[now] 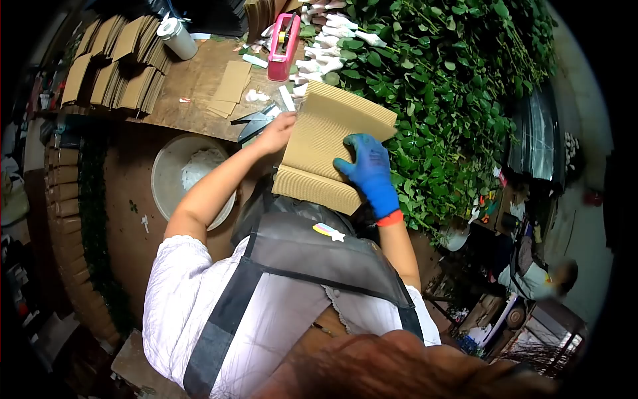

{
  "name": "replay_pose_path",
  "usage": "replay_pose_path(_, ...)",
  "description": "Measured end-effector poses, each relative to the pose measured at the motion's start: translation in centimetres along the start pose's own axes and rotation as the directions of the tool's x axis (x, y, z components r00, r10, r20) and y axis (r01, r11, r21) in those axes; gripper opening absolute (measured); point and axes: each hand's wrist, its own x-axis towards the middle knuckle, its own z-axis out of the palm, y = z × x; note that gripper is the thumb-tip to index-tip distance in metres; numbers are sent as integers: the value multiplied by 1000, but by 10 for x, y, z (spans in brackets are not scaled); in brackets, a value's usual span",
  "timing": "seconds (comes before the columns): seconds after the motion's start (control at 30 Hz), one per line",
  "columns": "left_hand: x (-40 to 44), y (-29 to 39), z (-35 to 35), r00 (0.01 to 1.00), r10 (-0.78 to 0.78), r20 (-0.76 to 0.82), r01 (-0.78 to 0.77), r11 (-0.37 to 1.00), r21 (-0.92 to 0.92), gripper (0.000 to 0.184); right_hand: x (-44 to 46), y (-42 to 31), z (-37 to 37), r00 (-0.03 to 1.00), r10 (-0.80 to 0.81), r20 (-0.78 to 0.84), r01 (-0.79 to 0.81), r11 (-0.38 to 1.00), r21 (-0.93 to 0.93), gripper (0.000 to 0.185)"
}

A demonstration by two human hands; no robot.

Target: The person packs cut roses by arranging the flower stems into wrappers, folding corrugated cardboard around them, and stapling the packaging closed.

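A tan corrugated cardboard sheet, creased into panels with its lower flap folded, is tilted in front of my body. My left hand, bare, is closed at the sheet's left edge, its fingertips partly hidden behind it. My right hand, in a blue glove with an orange cuff, grips the sheet at its right side, thumb and fingers showing on the inner face. Just beyond my left hand, a dark metal tool with grey-blue parts lies at the table edge.
Leafy green stems with pale wrapped heads pile up on the right. A pink tape dispenser, flat cardboard pieces, a white lidded cup and stacked folded cardboard occupy the wooden table. Below stands a round white tub.
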Motion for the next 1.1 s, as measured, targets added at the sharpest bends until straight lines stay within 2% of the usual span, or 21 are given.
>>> replay_pose_path(0.03,2,12,-15,998,-30,62,29,999,20,25,7,0,7,999,44,28,-41,995,-91,45)
replay_pose_path(0.07,-11,28,-20,979,70,-193,-13,959,284,21,12,-1,11,995,90,50,-79,980,-181,47)
replay_pose_path(0.1,-12,44,-30,953,221,-206,-109,888,447,16,15,-3,11,990,117,82,-97,973,-210,48)
replay_pose_path(0.17,-14,66,-30,850,526,-30,-443,746,497,11,21,-10,9,975,171,142,-128,954,-270,49)
replay_pose_path(0.2,-9,81,-31,805,590,55,-536,685,494,18,23,-14,8,966,190,173,-133,945,-299,50)
replay_pose_path(0.3,-4,89,-28,725,669,168,-648,578,495,45,24,-6,7,976,102,191,-41,952,-302,50)
replay_pose_path(0.33,-6,80,-26,711,636,298,-690,552,468,47,26,-6,6,976,90,200,-25,951,-308,49)
replay_pose_path(0.37,-8,65,-17,590,742,317,-778,418,468,49,26,-5,6,974,82,211,-12,950,-313,49)
replay_pose_path(0.43,-4,64,-15,609,709,356,-774,430,465,61,27,-6,6,969,79,232,3,943,-334,49)
replay_pose_path(0.53,2,75,-11,740,479,472,-670,579,464,73,28,-11,4,970,77,230,15,929,-370,44)
replay_pose_path(0.57,-2,67,-3,742,478,471,-669,569,477,81,27,-11,1,955,60,290,48,935,-351,42)
replay_pose_path(0.63,-2,63,1,761,456,461,-644,616,454,79,33,-23,-18,912,26,409,111,945,-307,39)
replay_pose_path(0.67,-1,61,3,766,462,447,-640,621,453,78,38,-28,-18,876,-27,481,126,976,-176,31)
replay_pose_path(0.77,-6,57,6,786,436,437,-613,643,460,78,36,-18,34,886,-167,432,284,933,-223,31)
replay_pose_path(0.87,-3,51,10,817,418,397,-564,723,399,73,83,-60,-2,768,-251,590,397,908,-131,31)
replay_pose_path(0.9,-3,57,-5,811,461,359,-529,840,118,65,97,-77,2,804,-354,478,428,902,-52,30)
replay_pose_path(0.97,-2,45,19,823,440,359,-496,865,76,59,127,-112,34,843,-526,112,518,850,93,23)
replay_pose_path(1.0,0,50,15,815,435,382,-557,771,309,60,153,-127,54,776,-627,-61,630,772,77,26)
replay_pose_path(1.03,1,58,13,837,290,464,-430,873,230,64,185,-137,87,763,-644,-57,647,761,52,37)
replay_pose_path(1.07,4,62,12,838,235,493,-270,963,-1,61,215,-148,119,768,-639,-50,618,759,-207,44)
replay_pose_path(1.1,7,65,10,813,181,554,-73,974,-212,59,245,-150,156,822,-569,-39,534,791,-299,35)
